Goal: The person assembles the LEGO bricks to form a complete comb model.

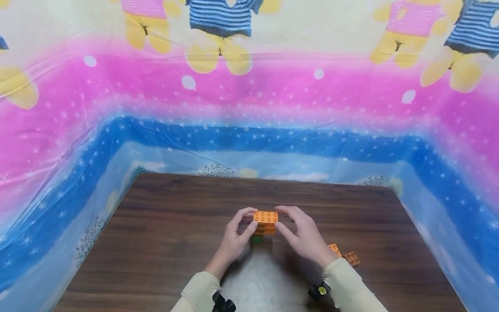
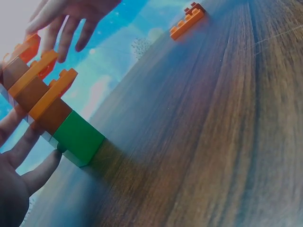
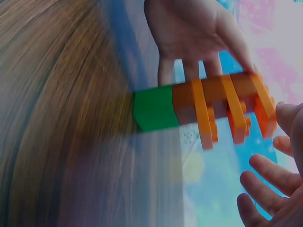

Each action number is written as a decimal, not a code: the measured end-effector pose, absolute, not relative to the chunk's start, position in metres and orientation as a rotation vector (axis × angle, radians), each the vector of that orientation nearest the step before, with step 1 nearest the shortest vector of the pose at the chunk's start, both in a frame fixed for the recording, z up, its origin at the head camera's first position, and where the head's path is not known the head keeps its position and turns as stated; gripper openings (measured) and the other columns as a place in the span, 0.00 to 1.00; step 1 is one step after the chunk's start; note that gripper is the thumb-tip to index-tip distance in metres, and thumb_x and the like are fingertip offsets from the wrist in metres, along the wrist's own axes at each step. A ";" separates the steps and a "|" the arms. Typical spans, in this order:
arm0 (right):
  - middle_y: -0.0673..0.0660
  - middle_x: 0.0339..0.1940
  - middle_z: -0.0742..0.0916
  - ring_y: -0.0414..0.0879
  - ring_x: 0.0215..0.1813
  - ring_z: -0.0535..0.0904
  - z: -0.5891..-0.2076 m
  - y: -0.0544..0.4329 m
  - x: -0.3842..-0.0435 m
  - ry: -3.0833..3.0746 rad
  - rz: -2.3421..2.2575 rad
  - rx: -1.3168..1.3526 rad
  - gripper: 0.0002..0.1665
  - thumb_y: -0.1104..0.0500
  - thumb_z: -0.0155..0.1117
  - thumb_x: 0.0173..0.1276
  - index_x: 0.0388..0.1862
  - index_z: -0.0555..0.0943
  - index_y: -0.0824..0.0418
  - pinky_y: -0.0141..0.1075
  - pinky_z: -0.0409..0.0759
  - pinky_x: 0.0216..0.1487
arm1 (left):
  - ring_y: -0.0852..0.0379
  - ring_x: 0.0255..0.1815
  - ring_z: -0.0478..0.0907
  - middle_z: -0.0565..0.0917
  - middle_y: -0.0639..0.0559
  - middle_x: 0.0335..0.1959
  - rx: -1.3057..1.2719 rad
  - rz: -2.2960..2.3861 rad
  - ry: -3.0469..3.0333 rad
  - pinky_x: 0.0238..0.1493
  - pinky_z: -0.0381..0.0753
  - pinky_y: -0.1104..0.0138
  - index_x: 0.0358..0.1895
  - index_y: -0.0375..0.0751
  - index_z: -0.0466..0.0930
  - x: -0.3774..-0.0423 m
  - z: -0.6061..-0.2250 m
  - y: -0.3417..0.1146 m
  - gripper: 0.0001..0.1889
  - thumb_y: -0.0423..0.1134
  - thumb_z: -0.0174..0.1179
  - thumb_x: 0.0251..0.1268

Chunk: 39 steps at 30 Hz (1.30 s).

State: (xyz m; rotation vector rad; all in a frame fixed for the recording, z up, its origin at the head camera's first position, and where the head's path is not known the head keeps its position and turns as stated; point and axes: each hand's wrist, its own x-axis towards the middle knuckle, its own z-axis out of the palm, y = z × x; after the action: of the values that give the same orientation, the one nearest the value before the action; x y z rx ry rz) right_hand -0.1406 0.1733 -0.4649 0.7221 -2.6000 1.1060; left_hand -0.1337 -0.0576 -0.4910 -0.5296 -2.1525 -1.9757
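A toy building block tower (image 1: 266, 221) stands upright on the wooden table. Its base is a green block (image 3: 154, 109), and above that brown blocks (image 3: 184, 101) alternate with wider orange studded plates (image 2: 53, 94). At the tower's left side, my left hand (image 1: 234, 236) holds it, with the thumb (image 3: 236, 42) by the top orange plate and the other fingers lower along the stack. My right hand (image 1: 306, 234) is at the top right, thumb and index fingertips right by the top plate's edge, its other fingers (image 3: 267, 182) spread loosely below.
An orange studded plate (image 1: 334, 250) and a brown block (image 1: 352, 258) lie on the table (image 1: 175, 208) beyond my right wrist. A patterned cloth (image 1: 249, 138) surrounds the table at the back and sides. Dark wrist cameras (image 1: 223, 302) sit at both sleeves.
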 end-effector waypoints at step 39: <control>0.58 0.56 0.87 0.59 0.57 0.84 -0.511 0.295 -0.116 -2.666 0.712 0.398 0.22 0.59 0.75 0.70 0.61 0.85 0.59 0.60 0.82 0.53 | 0.35 0.57 0.81 0.83 0.36 0.55 -0.519 -1.995 -2.155 0.53 0.84 0.62 0.65 0.37 0.76 -0.134 -0.490 -0.059 0.16 0.31 0.59 0.78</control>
State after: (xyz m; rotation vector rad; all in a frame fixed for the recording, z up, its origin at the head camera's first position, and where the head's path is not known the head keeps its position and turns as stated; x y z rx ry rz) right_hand -0.1160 0.2945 -0.5109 0.3979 -2.6659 0.7121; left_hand -0.1338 -0.0585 -0.4897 -0.5194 -2.1549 -1.9952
